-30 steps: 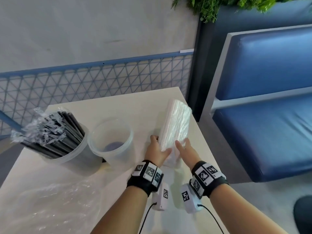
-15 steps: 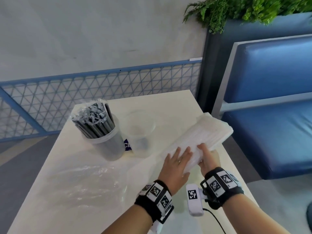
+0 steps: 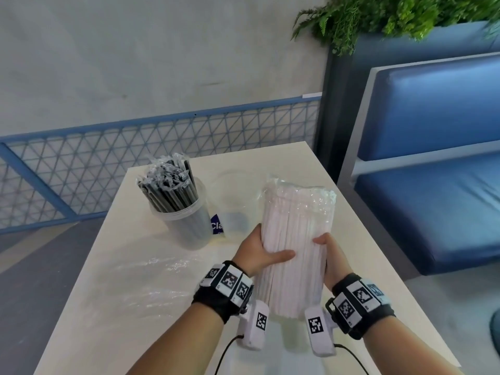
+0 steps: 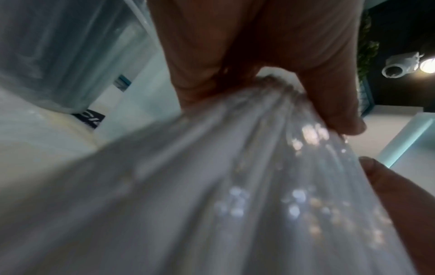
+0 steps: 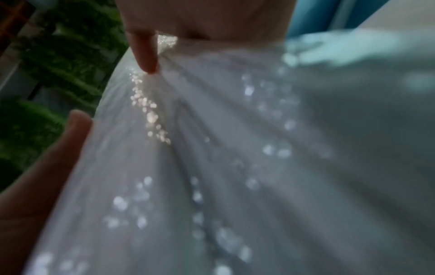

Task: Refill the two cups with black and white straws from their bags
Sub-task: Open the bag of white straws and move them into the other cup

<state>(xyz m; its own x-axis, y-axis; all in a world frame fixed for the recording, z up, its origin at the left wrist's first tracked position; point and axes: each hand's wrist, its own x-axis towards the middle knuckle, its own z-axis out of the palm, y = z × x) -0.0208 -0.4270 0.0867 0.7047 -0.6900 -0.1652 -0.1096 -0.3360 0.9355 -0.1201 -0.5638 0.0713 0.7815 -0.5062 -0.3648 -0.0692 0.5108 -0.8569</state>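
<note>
Straw-filled cup (image 3: 186,220) left of empty cup (image 3: 234,209), straw bag (image 3: 295,239) right, on table (image 3: 113,307)

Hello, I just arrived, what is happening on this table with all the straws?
A person is refilling straw cups. Both hands, the left hand and the right hand, hold a clear bag of white straws above the table, one hand on each side. One cup is already full of black straws. The second cup, right beside it, looks empty. A loose piece of clear plastic lies on the table, nearer the person.
</note>
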